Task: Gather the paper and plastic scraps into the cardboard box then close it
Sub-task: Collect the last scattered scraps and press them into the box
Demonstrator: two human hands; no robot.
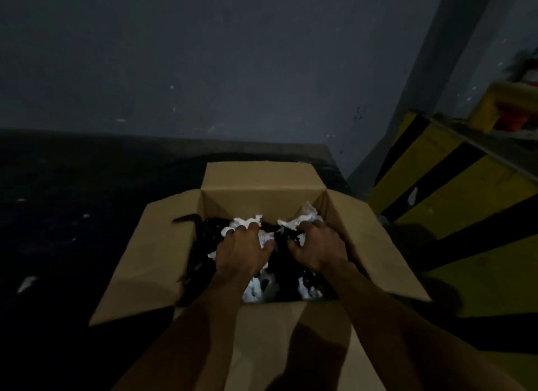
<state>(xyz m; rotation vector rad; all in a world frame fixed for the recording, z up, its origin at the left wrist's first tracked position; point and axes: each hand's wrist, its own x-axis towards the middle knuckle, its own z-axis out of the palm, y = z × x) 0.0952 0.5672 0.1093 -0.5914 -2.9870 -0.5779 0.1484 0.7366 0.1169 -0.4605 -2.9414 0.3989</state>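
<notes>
A brown cardboard box stands on the dark floor with all its flaps spread outward. Inside lies a heap of white paper scraps mixed with black plastic scraps. Both my hands are down in the box on top of the heap. My left hand has its fingers curled into white paper. My right hand grips a clump of black plastic and white paper beside it. The scraps under my palms are hidden.
A few small white scraps lie on the dark floor to the left. A yellow-and-black striped barrier stands close on the right, with a yellow bin behind it. A grey wall rises behind the box.
</notes>
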